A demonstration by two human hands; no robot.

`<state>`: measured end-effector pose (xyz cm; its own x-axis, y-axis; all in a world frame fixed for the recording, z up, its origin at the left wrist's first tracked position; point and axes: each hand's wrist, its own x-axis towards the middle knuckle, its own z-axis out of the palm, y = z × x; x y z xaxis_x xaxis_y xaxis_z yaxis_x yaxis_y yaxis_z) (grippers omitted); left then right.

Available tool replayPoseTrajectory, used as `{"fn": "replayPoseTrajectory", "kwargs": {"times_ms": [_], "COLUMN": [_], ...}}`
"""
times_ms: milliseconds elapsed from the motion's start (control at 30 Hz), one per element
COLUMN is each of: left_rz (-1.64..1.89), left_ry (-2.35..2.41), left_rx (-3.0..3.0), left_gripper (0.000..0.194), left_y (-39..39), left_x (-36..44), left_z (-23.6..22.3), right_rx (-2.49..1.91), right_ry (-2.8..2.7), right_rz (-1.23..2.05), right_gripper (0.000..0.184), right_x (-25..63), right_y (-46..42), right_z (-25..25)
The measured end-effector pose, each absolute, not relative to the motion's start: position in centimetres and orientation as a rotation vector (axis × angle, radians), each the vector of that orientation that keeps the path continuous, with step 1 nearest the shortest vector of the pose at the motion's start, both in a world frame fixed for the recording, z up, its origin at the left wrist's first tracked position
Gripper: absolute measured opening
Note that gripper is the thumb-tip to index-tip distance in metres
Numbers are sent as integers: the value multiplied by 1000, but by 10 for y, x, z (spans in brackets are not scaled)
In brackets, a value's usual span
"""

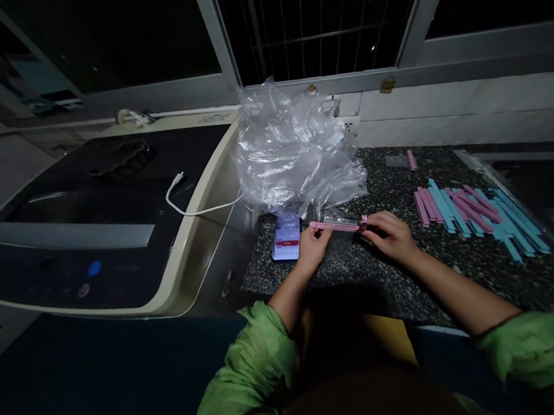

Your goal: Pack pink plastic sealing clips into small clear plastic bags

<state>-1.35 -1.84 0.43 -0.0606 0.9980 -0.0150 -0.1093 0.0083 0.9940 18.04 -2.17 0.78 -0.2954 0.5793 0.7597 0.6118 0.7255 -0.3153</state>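
A pink sealing strip (338, 226) lies crosswise on a small clear plastic bag (340, 241) on the speckled dark counter (386, 276). My left hand (311, 248) pinches the strip's left end. My right hand (391, 234) closes its fingers on the strip's right end. Both sleeves are green. A phone (286, 237) with a lit screen rests just left of my left hand.
A heap of crumpled clear plastic bags (292, 149) stands behind the phone. A pile of several pink and blue strips (477, 215) lies at the right, with a sink (536, 183) beyond. A washing machine (92, 214) with a white cable (186, 204) is at the left.
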Motion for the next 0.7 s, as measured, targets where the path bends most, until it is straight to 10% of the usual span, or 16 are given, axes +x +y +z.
{"fn": "replayPoseTrajectory", "kwargs": {"times_ms": [700], "left_rz": [1250], "left_ry": [1163], "left_rx": [1087], "left_gripper": [7], "left_y": [-21], "left_x": [-11], "left_z": [9], "right_rx": [-915], "right_ry": [-2009], "right_rz": [-36], "right_gripper": [9], "right_x": [178], "right_y": [-25], "right_z": [7]}}
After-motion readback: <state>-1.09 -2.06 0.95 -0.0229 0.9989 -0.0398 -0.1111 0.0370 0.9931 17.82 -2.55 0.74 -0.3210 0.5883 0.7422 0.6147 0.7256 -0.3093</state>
